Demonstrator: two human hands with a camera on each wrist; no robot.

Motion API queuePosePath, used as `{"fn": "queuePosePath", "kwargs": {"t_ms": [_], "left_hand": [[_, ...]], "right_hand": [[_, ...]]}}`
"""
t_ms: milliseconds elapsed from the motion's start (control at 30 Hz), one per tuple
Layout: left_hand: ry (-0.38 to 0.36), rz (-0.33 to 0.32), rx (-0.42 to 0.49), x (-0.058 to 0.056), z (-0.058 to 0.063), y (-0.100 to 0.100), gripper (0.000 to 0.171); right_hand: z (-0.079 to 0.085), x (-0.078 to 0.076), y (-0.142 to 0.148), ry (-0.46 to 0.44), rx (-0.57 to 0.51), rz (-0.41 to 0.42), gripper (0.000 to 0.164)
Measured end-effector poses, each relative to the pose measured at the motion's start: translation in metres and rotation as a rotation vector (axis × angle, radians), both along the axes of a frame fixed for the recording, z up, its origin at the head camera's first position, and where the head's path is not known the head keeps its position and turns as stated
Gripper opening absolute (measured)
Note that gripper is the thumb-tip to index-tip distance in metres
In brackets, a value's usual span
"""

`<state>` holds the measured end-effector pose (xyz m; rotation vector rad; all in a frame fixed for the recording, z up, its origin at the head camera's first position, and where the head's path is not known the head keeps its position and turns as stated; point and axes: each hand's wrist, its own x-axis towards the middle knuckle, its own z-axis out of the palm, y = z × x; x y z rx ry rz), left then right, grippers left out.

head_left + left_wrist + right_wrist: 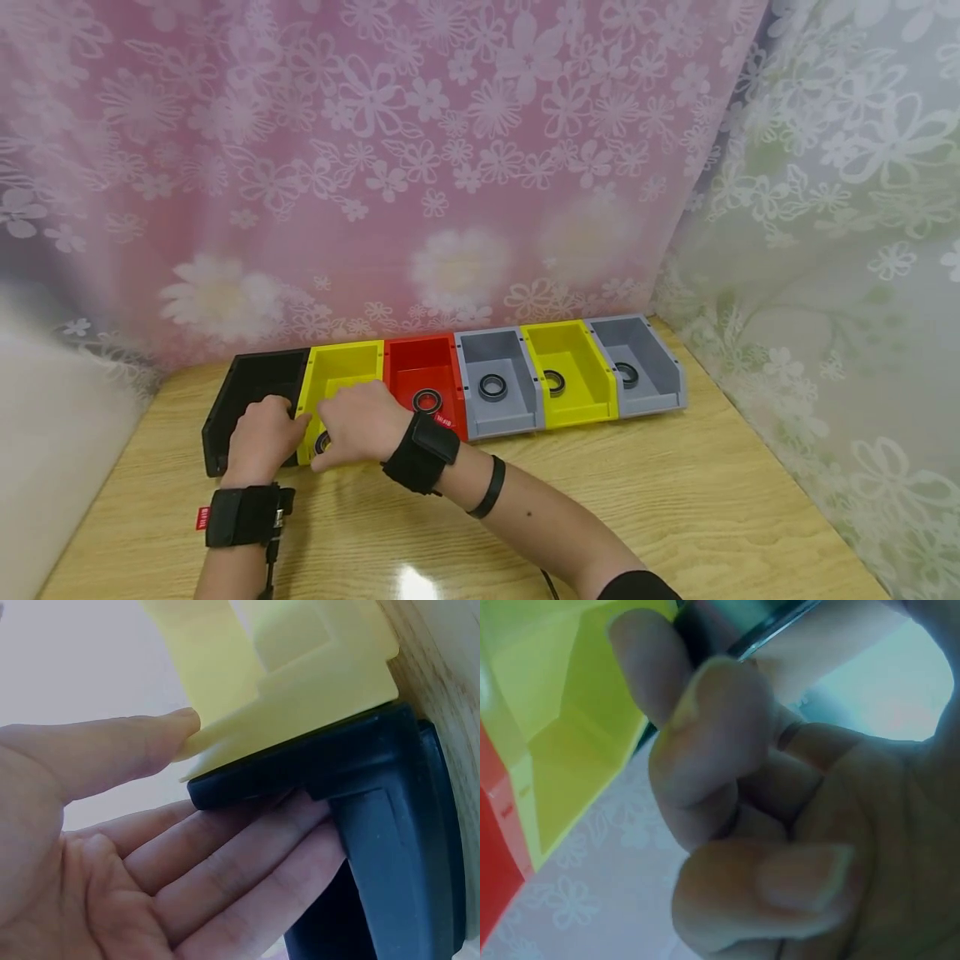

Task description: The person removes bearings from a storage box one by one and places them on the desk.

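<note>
My left hand (264,437) is at the black bin (251,375). In the left wrist view its fingers (232,877) reach inside the black bin (360,757), and the thumb lies against the side of the neighbouring yellow bin (300,682), so the hand grips the two adjoining walls. Over the front of that yellow bin (347,357), my right hand (363,421) pinches a dark ball bearing (322,442). The right wrist view shows the bearing (735,626) at the fingertips, its metal rim shining, with the other fingers curled below. Part of the bearing is hidden by the hand.
To the right stand a red bin (420,354), a grey bin (487,348), another yellow bin (558,337) and a grey bin (618,333), each with a bearing inside. The row sits on a wooden table (675,483) before a flowered curtain (450,167).
</note>
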<state>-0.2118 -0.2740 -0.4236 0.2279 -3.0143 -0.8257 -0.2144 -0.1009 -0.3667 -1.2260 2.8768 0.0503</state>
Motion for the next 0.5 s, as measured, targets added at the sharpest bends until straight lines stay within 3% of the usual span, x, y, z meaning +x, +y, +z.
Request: {"fn": "queuePosePath", "kwargs": {"t_ms": [500], "left_hand": [[-0.001,0.013,-0.007,0.001,0.002,0.001,0.031]], "right_hand": [[-0.046,0.017,-0.004,-0.012,0.141,0.072,0.04]]}}
